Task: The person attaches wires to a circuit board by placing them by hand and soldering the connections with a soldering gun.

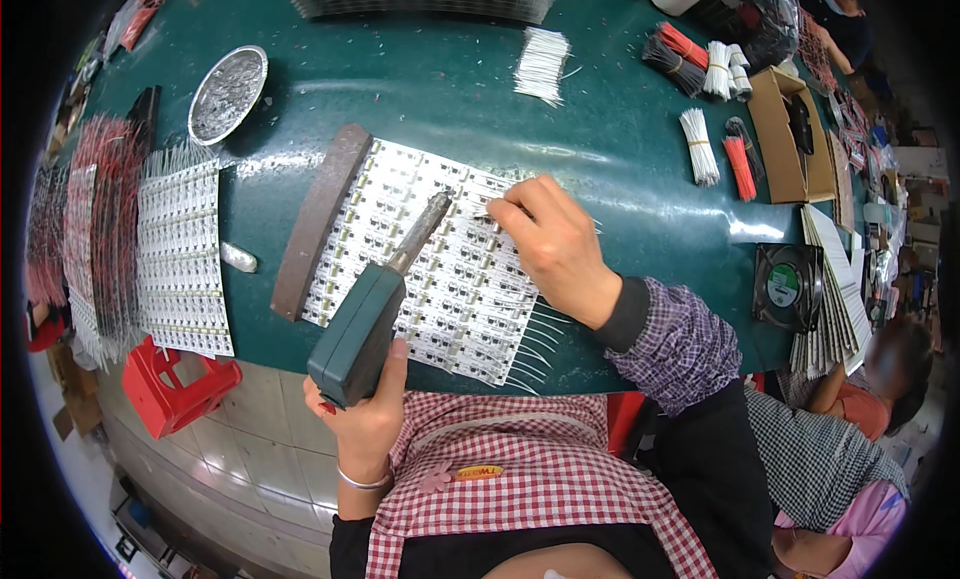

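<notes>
My left hand (365,414) grips a dark green soldering gun (358,324). Its metal tip reaches up and rests at or just over a white panel of small circuit boards (440,269); contact is hard to judge. My right hand (552,241) is pinched over the panel's right part, close to the tip, with a thin white wire (482,211) at the fingertips, mostly hidden by them. Several white wires (535,341) stick out from the panel's right edge. A brown bar (320,224) lies along the panel's left edge.
On the green table (400,89) stand a metal bowl (228,94) and a second board panel (180,254) beside wired ones (100,229). White wires (542,64) lie ahead; wire bundles (700,147), a cardboard box (790,139) and a fan (788,287) are right. A co-worker (840,439) sits lower right.
</notes>
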### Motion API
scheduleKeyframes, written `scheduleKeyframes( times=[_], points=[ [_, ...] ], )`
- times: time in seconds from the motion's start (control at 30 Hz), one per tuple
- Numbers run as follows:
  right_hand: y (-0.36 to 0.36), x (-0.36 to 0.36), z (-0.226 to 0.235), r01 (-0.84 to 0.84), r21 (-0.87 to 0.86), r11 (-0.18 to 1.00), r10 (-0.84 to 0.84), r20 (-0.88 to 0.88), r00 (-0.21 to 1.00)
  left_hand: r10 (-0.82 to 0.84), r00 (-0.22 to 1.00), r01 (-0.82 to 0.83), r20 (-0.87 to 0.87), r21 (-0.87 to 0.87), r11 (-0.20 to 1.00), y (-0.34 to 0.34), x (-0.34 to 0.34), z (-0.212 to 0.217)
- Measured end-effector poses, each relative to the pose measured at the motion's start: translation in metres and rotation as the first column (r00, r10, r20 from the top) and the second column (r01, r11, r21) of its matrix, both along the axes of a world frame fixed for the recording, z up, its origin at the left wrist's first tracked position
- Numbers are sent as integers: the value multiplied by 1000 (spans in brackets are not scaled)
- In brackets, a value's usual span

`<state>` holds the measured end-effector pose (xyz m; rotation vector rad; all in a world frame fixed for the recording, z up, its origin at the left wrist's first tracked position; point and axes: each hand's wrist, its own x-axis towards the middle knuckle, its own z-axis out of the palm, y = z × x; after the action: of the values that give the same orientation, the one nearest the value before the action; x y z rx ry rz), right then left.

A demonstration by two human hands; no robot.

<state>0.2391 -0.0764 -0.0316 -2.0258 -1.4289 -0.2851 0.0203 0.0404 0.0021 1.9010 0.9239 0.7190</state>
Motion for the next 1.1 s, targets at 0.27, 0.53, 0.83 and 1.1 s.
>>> scheduleKeyframes(
  times=[0.27, 0.53, 0.83, 1.1],
  points=[
    [-2, -5, 7, -33, 18, 999, 31, 93, 995, 50, 996, -37, 76, -160, 986, 3, -2, 5],
    [3, -2, -6, -44, 2, 999, 44, 62, 997, -27, 999, 26, 19, 33, 999, 3, -13, -14],
    [4, -3, -7, -35, 13, 999, 34, 60, 998, -148, 986, 156, 77, -103, 982, 7, -6, -11],
    [4, -4, -6, -21, 10, 1000, 20, 61, 998, -109, 993, 105, 52, 74, 992, 2, -4, -12]
  ],
)
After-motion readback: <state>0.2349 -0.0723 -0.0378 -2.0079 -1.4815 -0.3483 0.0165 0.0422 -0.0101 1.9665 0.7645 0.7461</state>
